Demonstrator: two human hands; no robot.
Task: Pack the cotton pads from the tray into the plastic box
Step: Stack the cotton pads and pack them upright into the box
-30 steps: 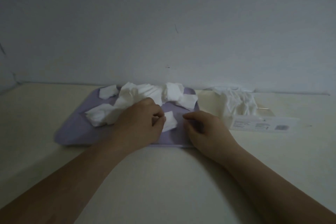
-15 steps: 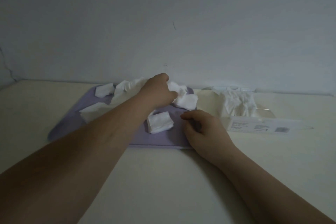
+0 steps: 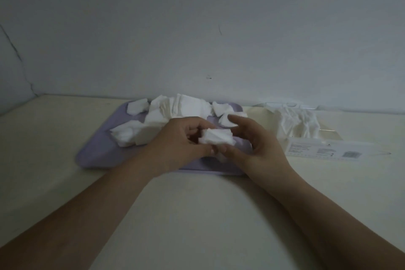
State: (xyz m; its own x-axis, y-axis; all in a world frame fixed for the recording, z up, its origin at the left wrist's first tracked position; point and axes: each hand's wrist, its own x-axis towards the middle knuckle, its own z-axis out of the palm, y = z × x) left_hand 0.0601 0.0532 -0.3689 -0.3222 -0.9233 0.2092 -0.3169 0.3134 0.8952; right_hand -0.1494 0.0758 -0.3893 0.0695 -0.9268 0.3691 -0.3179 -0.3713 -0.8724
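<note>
A lilac tray [image 3: 96,153] lies on the pale table, with several loose white cotton pads [image 3: 184,107] heaped along its far side. Over the tray's near right part, my left hand [image 3: 175,147] grips a small stack of cotton pads [image 3: 217,137]. My right hand [image 3: 258,144] is at the stack's right side, fingers loosely spread and thumb touching under it. To the right stands the clear plastic box [image 3: 328,136], holding white pads [image 3: 295,123].
The box's clear lid with a printed label [image 3: 324,149] lies flat in front of the box. A plain wall [image 3: 197,28] rises right behind the tray and box. Bare table surface [image 3: 197,215] stretches between my forearms.
My left hand drew back from the far heap to the tray's near side and now holds a stack of pads. My right hand lifted off the tray edge and opened beside the stack.
</note>
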